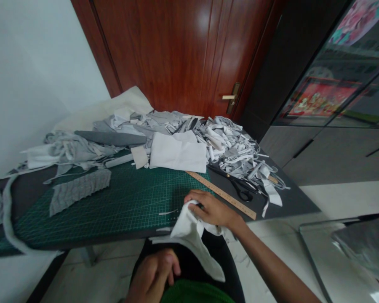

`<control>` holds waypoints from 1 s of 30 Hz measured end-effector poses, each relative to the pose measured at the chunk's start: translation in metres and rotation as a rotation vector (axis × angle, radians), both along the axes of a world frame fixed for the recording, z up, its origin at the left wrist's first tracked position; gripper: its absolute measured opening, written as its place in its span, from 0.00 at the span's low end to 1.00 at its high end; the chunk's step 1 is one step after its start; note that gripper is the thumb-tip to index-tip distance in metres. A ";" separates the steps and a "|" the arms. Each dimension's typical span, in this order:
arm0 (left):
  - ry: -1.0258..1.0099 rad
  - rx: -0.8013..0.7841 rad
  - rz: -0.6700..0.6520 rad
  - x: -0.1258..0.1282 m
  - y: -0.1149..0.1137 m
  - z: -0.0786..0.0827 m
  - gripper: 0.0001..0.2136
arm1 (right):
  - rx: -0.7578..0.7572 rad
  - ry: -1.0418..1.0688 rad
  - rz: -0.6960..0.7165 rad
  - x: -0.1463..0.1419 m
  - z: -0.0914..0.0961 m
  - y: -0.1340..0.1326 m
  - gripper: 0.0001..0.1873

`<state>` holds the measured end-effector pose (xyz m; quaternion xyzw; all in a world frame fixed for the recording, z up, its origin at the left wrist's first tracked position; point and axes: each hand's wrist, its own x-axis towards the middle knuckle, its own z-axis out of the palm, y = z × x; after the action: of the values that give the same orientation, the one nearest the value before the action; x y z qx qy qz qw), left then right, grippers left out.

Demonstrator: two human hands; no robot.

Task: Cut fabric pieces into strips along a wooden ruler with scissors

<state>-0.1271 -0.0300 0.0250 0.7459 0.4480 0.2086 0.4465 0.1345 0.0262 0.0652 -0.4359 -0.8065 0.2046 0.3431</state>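
White fabric scrap [191, 237] hangs from the right hand [211, 209], its fingers [192, 198] closed on the bunched upper end at the edge of a green cutting mat [113, 214], long axis slanting down toward the dark-clothed lap [233, 273]. The left hand [153, 273] sits just beside the lower edge, fingers curled, partly out of view; any contact is hard to tell.

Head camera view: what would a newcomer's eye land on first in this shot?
A heap of white and grey fabric scraps at the back of the dark table stands out first, before a glossy reddish-brown wooden door. Nearer, the right hand grips a crumpled white cloth at the edge of a green cutting mat, with the left hand below it.
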 end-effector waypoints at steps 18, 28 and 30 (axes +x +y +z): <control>-0.102 0.575 0.495 -0.016 0.059 0.000 0.15 | -0.153 0.428 -0.237 0.027 0.041 -0.028 0.28; 0.275 0.843 0.188 -0.047 0.134 0.108 0.22 | -0.504 0.607 -0.324 0.015 0.013 0.008 0.25; 0.394 0.891 0.119 -0.052 0.150 0.130 0.24 | -0.539 0.544 -0.324 0.012 0.011 0.020 0.20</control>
<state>-0.1786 0.1202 0.1550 0.8627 0.4330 0.2602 -0.0219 0.1463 0.0464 0.0765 -0.5613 -0.5250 0.4595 0.4452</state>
